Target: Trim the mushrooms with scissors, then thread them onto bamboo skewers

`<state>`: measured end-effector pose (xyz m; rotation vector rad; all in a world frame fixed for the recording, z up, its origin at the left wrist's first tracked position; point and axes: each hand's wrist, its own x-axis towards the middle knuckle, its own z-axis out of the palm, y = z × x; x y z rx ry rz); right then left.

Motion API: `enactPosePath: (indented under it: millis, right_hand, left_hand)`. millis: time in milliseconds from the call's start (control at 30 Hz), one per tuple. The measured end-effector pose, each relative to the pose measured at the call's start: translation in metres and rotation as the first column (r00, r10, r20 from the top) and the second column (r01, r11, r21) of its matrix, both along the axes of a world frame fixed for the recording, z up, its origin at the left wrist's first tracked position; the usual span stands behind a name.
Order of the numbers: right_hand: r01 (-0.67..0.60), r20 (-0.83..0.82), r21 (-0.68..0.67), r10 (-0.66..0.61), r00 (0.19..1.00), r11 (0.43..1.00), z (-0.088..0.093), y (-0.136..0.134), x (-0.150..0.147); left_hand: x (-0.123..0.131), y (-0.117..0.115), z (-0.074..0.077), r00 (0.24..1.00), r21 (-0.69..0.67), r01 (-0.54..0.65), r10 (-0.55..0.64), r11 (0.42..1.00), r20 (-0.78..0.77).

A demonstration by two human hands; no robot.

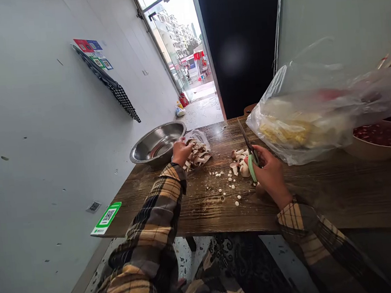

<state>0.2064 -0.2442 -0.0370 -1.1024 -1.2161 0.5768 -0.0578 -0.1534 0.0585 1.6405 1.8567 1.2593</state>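
My left hand (181, 152) reaches to a heap of brown-capped mushrooms (198, 153) lying on an opened clear plastic bag (202, 136). Its fingers are bent in on a mushroom at the heap's left side, their tips partly hidden. In my right hand (270, 174) are scissors (252, 167) with pale green handles, blades pointing up and away from me. A smaller group of mushrooms (239, 156) lies on the table just left of the scissors. Small white cut stem ends (231, 186) are scattered between my two hands.
A wide steel basin (157, 142) stands at the table's far left corner, beside the mushroom bag. To the right are a full plastic bag (295, 120) and a bowl of dark red pieces (381, 138). A green QR-code card (107, 218) lies at the wooden table's (208, 217) left edge.
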Motion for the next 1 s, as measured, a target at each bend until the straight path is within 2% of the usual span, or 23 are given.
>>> enactPosePath:
  millis: [33,133,200,300,433,600,800,900,1000]
  right_hand:
    - [0.011,-0.018,-0.006,-0.011,1.000,1.000,0.000,0.001,0.001]
    - [0.026,-0.065,-0.014,-0.027,0.998,1.000,-0.001,0.004,0.003]
    - [0.028,-0.078,-0.016,-0.029,0.997,0.999,-0.002,0.005,0.003]
    - [0.025,-0.073,-0.020,-0.027,0.997,0.999,-0.001,0.004,0.003]
    - [0.016,-0.053,-0.029,-0.017,0.998,0.999,0.002,0.003,0.004]
    - [0.025,-0.046,-0.035,-0.026,0.999,0.999,-0.001,0.005,0.004]
    - [0.008,-0.022,-0.038,-0.009,1.000,0.999,-0.004,0.006,0.004]
    - [0.002,-0.002,-0.034,-0.002,1.000,0.999,-0.004,0.005,0.005]
    - [0.005,0.013,-0.025,-0.004,1.000,1.000,-0.006,0.005,0.005]
  left_hand:
    - [-0.004,0.005,-0.001,0.989,0.031,-0.041,0.045,0.999,-0.140]
    - [0.001,0.004,-0.014,0.927,0.051,0.020,0.000,0.999,-0.374]
    - [0.018,-0.005,-0.031,0.907,-0.002,0.132,-0.122,0.991,-0.404]
    - [0.054,-0.022,-0.057,0.795,-0.128,0.340,-0.358,0.931,-0.490]
    - [0.089,-0.031,-0.080,0.719,-0.207,0.424,-0.466,0.882,-0.516]
    - [0.097,-0.027,-0.087,0.731,-0.205,0.464,-0.504,0.861,-0.460]
    - [0.089,-0.040,-0.089,0.762,-0.244,0.565,-0.611,0.789,-0.214]
    - [0.085,-0.049,-0.089,0.757,-0.156,0.576,-0.596,0.802,-0.269]
    - [0.086,-0.055,-0.091,0.697,-0.124,0.626,-0.624,0.770,-0.352]
